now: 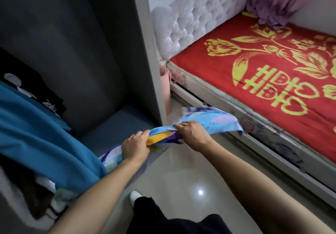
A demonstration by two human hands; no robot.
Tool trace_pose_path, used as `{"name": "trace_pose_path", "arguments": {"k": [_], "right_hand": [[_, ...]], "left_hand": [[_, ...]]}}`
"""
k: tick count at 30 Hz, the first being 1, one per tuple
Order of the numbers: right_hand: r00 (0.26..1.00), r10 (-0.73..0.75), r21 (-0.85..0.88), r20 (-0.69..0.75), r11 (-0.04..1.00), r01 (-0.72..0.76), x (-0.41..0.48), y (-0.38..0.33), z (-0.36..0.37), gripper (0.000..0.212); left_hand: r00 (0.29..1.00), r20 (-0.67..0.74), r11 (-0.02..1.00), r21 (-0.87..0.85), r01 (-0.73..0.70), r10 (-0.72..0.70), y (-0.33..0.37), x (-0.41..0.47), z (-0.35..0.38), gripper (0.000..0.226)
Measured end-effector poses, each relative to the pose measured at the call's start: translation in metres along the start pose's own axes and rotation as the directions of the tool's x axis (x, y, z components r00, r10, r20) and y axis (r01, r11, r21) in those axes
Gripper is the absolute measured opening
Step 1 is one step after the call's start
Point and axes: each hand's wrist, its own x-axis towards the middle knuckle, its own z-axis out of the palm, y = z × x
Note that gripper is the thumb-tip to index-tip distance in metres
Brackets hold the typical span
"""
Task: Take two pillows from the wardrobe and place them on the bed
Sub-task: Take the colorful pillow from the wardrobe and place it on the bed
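Gripping pillow, its end hidden.

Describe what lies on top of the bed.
A red blanket with yellow flowers covers the bed; a pink-purple curtain drapes onto its far end. No pillow there. The blanket hides the mattress top.

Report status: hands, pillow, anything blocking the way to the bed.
Left hand and right hand both gripping pillow. Pillow over floor, not yet on bed. Path looks clear.
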Motion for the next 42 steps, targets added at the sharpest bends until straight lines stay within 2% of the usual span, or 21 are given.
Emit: {"name": "trace_pose_path", "arguments": {"k": [4,8,14,18,22,26,30,32,35,38,42], "right_hand": [[0.997,0.060,-0.053,-0.056,0.997,-0.063,-0.018,0.044,-0.035,0.042],[0.967,0.185,-0.103,-0.177,0.973,-0.205,-0.024,0.094,-0.057,0.038],[0.867,0.361,-0.148,-0.343,0.891,-0.429,0.004,0.174,-0.077,0.034],[0.791,0.476,-0.162,-0.385,0.809,-0.565,0.044,0.226,-0.106,0.035],[0.744,0.485,-0.235,-0.460,0.742,-0.628,0.078,0.274,-0.145,0.030],[0.693,0.530,-0.233,-0.489,0.686,-0.689,0.109,0.319,-0.173,0.029],[0.698,0.520,-0.157,-0.492,0.736,-0.659,0.139,0.372,-0.187,0.031],[0.720,0.516,-0.105,-0.463,0.775,-0.623,0.161,0.409,-0.189,0.040],[0.793,0.506,-0.152,-0.339,0.803,-0.577,0.205,0.484,-0.193,0.060],[0.842,0.481,-0.212,-0.243,0.821,-0.530,0.245,0.530,-0.200,0.058],[0.849,0.420,-0.218,-0.321,0.840,-0.497,0.305,0.597,-0.215,0.055]], "left_hand": [[0.994,-0.038,0.992,-0.074,-0.103,0.100,0.051,0.032,-0.005,0.056],[0.972,-0.070,0.970,-0.082,-0.229,0.223,0.103,0.081,-0.008,0.054],[0.936,-0.124,0.926,-0.150,-0.346,0.329,0.168,0.179,0.001,0.052],[0.911,-0.090,0.882,-0.227,-0.413,0.403,0.215,0.261,-0.001,0.044],[0.876,-0.101,0.820,-0.316,-0.478,0.471,0.258,0.337,-0.014,0.038],[0.827,-0.133,0.756,-0.347,-0.555,0.547,0.297,0.404,-0.025,0.032],[0.807,-0.189,0.741,-0.323,-0.589,0.559,0.330,0.467,-0.019,0.032],[0.808,-0.192,0.755,-0.289,-0.588,0.556,0.346,0.508,-0.009,0.034],[0.832,-0.169,0.789,-0.263,-0.555,0.528,0.376,0.579,0.004,0.037],[0.867,-0.159,0.824,-0.271,-0.498,0.472,0.389,0.625,0.004,0.038],[0.901,-0.167,0.857,-0.278,-0.433,0.401,0.415,0.702,0.002,0.044]]}}
